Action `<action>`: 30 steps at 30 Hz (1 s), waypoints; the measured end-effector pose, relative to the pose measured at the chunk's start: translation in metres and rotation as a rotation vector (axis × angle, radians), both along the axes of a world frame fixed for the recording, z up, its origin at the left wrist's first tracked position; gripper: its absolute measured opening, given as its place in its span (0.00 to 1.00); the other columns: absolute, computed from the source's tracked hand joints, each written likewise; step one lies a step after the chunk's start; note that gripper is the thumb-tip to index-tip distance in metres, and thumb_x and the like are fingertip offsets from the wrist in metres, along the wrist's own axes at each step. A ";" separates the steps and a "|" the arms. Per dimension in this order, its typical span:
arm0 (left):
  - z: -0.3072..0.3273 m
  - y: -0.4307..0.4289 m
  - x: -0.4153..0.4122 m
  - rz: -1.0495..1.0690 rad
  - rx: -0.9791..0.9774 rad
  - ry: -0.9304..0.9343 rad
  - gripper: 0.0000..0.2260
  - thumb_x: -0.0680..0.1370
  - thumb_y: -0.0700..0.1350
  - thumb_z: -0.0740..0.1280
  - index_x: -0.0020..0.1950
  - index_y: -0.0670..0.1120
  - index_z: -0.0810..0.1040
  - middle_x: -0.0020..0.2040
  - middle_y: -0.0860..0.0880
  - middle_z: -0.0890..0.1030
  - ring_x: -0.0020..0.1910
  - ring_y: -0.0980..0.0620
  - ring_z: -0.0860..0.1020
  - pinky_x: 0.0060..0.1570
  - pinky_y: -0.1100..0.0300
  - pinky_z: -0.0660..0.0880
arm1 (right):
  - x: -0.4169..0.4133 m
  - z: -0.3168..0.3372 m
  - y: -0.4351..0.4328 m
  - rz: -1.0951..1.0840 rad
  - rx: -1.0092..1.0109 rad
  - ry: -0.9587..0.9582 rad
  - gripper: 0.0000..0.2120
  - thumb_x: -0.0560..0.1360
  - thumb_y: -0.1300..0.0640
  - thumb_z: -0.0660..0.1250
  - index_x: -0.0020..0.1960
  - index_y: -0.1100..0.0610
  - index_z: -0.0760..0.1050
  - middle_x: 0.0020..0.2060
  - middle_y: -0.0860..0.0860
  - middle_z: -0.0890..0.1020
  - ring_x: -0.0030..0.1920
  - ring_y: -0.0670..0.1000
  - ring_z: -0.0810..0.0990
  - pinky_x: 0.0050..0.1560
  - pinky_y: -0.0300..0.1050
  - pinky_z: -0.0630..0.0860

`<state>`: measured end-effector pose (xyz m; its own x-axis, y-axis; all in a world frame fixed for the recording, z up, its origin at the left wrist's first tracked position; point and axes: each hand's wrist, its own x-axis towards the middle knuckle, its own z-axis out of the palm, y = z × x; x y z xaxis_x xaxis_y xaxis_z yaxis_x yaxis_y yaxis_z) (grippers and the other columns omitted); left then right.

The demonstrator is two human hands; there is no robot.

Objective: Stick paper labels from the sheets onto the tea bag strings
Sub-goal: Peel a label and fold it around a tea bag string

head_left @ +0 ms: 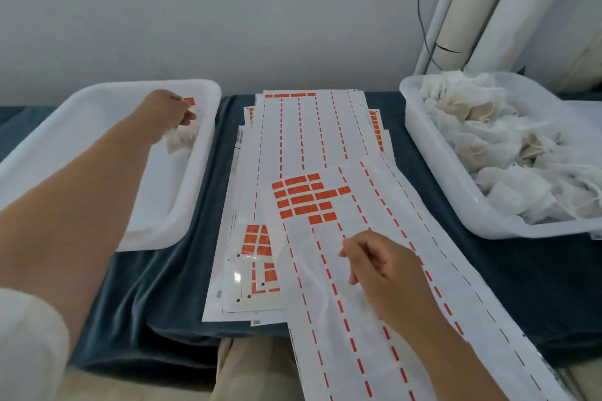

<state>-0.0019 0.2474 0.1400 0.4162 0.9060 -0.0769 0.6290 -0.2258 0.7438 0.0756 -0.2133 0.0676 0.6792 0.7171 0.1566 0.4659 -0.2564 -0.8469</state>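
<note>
My left hand [172,114] reaches into the white tray [107,172] on the left and holds a tea bag [180,140] whose string carries an orange label [189,101] at my fingertips. My right hand [381,273] hovers over the nearest label sheet [325,270] with its fingers loosely curled and nothing in them. That sheet has a block of orange labels [303,200] left on it. More sheets [306,127] are stacked beneath it. A white bin [436,156] on the right is heaped with unlabelled tea bags [495,140].
Everything lies on a dark blue cloth [146,286] over a surface against a white wall. White pipes and a dark cable [456,26] stand in the far right corner. Beige trouser knees [250,368] show at the bottom edge.
</note>
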 end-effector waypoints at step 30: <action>0.052 -0.274 0.026 -0.582 0.446 -0.022 0.09 0.82 0.61 0.67 0.55 0.59 0.84 0.42 0.64 0.82 0.36 0.59 0.81 0.37 0.63 0.78 | 0.240 0.076 -0.057 -0.453 -0.270 -0.498 0.12 0.83 0.45 0.63 0.52 0.53 0.78 0.44 0.48 0.81 0.44 0.52 0.77 0.45 0.47 0.71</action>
